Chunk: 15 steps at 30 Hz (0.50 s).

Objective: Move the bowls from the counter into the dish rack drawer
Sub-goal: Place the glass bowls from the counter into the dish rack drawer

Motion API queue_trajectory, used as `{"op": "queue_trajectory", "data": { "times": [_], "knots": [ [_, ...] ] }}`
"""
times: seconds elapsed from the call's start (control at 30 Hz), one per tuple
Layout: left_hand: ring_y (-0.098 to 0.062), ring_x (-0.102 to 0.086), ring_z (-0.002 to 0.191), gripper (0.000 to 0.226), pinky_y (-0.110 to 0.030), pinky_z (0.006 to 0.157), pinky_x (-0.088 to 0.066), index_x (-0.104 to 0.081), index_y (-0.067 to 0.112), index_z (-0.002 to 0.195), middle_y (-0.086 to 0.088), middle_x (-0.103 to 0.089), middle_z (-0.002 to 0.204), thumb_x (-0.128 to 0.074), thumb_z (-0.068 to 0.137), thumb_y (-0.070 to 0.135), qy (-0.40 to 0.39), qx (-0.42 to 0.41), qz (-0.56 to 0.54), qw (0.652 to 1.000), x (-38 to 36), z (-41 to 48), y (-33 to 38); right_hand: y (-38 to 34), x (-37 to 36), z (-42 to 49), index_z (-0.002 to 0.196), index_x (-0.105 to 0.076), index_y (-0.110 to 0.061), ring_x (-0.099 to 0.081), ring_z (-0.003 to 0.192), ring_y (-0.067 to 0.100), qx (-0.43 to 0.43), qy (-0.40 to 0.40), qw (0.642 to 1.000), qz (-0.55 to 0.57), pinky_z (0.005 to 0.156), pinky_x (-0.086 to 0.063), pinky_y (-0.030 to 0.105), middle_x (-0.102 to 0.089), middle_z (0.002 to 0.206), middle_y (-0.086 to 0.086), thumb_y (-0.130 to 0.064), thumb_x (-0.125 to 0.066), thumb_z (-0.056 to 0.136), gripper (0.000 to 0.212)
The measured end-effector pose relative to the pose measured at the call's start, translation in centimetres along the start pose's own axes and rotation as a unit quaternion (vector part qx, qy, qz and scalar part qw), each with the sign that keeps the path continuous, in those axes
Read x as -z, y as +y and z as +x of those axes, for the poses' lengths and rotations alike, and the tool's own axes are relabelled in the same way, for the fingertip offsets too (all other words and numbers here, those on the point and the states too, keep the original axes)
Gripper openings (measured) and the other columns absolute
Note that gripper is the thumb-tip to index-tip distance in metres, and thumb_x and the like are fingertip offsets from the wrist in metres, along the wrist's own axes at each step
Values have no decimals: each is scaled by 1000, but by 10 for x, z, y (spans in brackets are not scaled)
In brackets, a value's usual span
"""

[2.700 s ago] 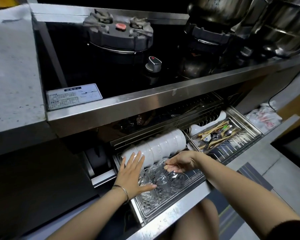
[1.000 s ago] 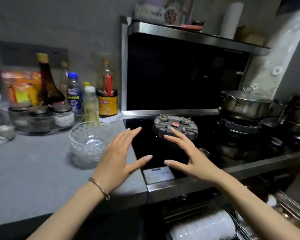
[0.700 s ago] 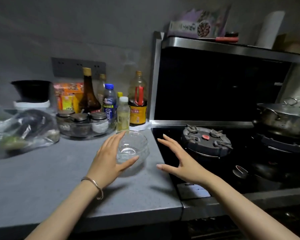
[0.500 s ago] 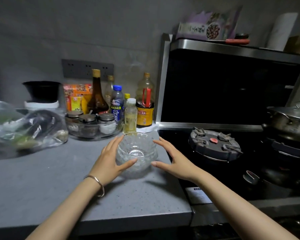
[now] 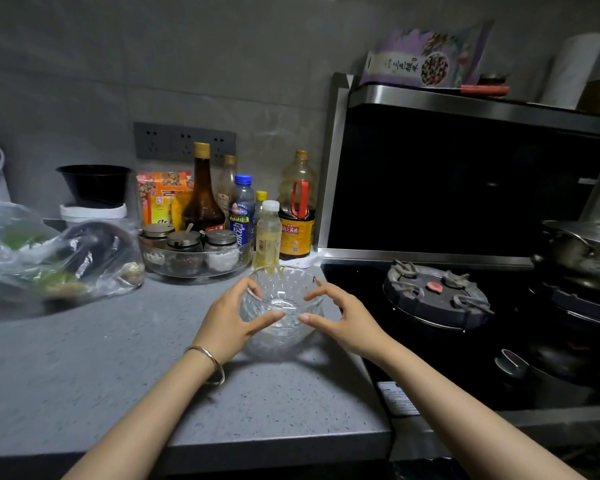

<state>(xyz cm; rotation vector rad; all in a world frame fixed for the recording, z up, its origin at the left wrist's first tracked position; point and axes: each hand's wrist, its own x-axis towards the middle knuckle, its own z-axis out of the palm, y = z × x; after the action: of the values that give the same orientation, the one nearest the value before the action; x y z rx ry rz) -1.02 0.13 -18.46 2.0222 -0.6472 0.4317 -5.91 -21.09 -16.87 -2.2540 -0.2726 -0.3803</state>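
Two hands cup one cut-glass bowl [image 5: 280, 301] at the right end of the grey counter [image 5: 118, 382], beside the gas burner [image 5: 433, 299]. The left hand [image 5: 227, 322] and right hand [image 5: 349, 322] each curl their fingers round its rim, thumbs on the near wall. Just behind stand a soy sauce bottle [image 5: 297, 220] with a yellow label in Chinese characters, a blue-capped bottle [image 5: 242, 209] with a blue printed label, and a tray of spice jars [image 5: 194, 252]. A purple packet [image 5: 426, 58] bearing Chinese writing lies atop the range hood [image 5: 465, 109]
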Motion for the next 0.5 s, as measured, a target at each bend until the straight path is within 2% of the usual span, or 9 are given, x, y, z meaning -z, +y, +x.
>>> {"op": "queue_trajectory", "data": {
  "times": [0.07, 0.13, 0.2, 0.27, 0.33, 0.4, 0.43, 0.5],
  "knots": [
    [8, -52, 87, 47, -18, 66, -40, -42, 36, 79, 18, -60, 88, -62, 56, 72, 9, -9, -14, 1000, 1, 2, 6, -4, 7, -2, 99, -63, -31, -31, 130, -11, 11, 8, 1000, 6, 113, -24, 25, -46, 121, -38, -47, -73, 73, 32],
    [4, -54, 92, 49, -17, 74, -42, -43, 33, 79, 15, -62, 91, -64, 57, 71, 12, -20, -35, 999, 0, 5, 16, -9, 19, -6, 97, -63, -29, -34, 128, -13, 24, 18, 1000, 0, 110, -26, 21, -48, 110, -40, -48, -72, 73, 32],
    [-6, -57, 97, 48, -18, 82, -43, -45, 31, 79, 13, -62, 95, -68, 57, 67, 7, -33, -59, 998, -3, 8, 30, -14, 34, -15, 96, -64, -29, -38, 129, -10, 35, 30, 999, -4, 105, -28, 15, -52, 108, -36, -47, -72, 74, 29],
    [-6, -58, 93, 44, -14, 79, -44, -45, 34, 77, 17, -60, 92, -70, 58, 63, -4, -52, -77, 996, -10, 10, 48, -19, 53, -30, 95, -65, -35, -33, 133, -10, 33, 41, 999, -3, 105, -29, 17, -52, 119, -32, -48, -71, 74, 26],
    [2, -55, 79, 40, -11, 71, -44, -44, 35, 76, 18, -56, 82, -71, 60, 59, -29, -69, -100, 992, -19, 10, 70, -23, 74, -50, 92, -62, -48, -22, 137, -11, 22, 47, 998, -32, 111, -26, 24, -41, 135, -25, -61, -66, 68, 28],
    [6, -54, 70, 39, -9, 65, -44, -44, 34, 75, 16, -52, 74, -70, 60, 58, -61, -87, -120, 987, -33, 7, 91, -23, 96, -73, 90, -58, -57, -19, 135, -13, 15, 46, 995, -85, 110, -21, 23, -30, 139, -29, -73, -56, 60, 34],
    [6, -55, 72, 41, -12, 65, -46, -44, 32, 75, 16, -53, 75, -69, 59, 60, -77, -90, -126, 985, -42, 6, 101, -23, 107, -85, 90, -58, -58, -20, 134, -14, 14, 41, 993, -106, 109, -19, 21, -30, 141, -31, -75, -54, 59, 36],
    [-4, -58, 75, 47, -19, 66, -46, -47, 28, 77, 13, -56, 75, -65, 56, 66, -114, -85, -134, 981, -62, 1, 121, -19, 129, -108, 93, -63, -51, -30, 132, -14, 8, 18, 992, -125, 110, -23, 21, -44, 138, -27, -72, -54, 63, 37]
  ]
}}
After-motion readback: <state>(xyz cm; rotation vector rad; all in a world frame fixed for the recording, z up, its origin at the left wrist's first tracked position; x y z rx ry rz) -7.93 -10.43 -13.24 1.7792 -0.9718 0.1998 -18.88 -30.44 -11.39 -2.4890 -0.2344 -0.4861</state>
